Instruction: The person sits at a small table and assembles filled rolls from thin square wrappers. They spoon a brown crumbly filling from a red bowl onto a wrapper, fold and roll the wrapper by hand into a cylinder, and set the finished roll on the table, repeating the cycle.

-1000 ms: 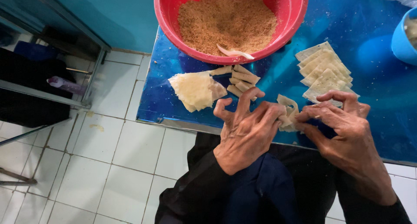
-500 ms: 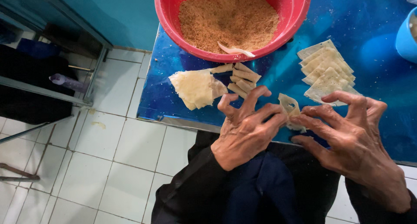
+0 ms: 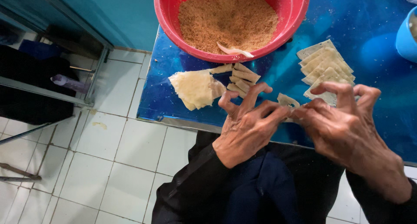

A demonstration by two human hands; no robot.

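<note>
My left hand (image 3: 245, 124) and my right hand (image 3: 343, 124) meet over the near edge of a blue table (image 3: 369, 46). Between their fingertips they pinch one pale dough wrapper (image 3: 287, 100), partly folded and mostly hidden by the fingers. Just beyond my left hand lie several small rolled dough pieces (image 3: 239, 78). To their left sits a loose stack of flat wrappers (image 3: 193, 88). A second stack of folded triangular wrappers (image 3: 323, 67) lies beyond my right hand.
A large red bowl (image 3: 173, 28) of brown crumbly filling, with a pale spoon (image 3: 234, 50) in it, stands at the table's far side. A blue container (image 3: 406, 35) shows at the right edge. White floor tiles and a metal frame (image 3: 93, 83) lie left.
Both hands have stayed together on the wrapper, working it between the fingertips. My right hand's fingers have curled further over it. The view has shifted slightly.
</note>
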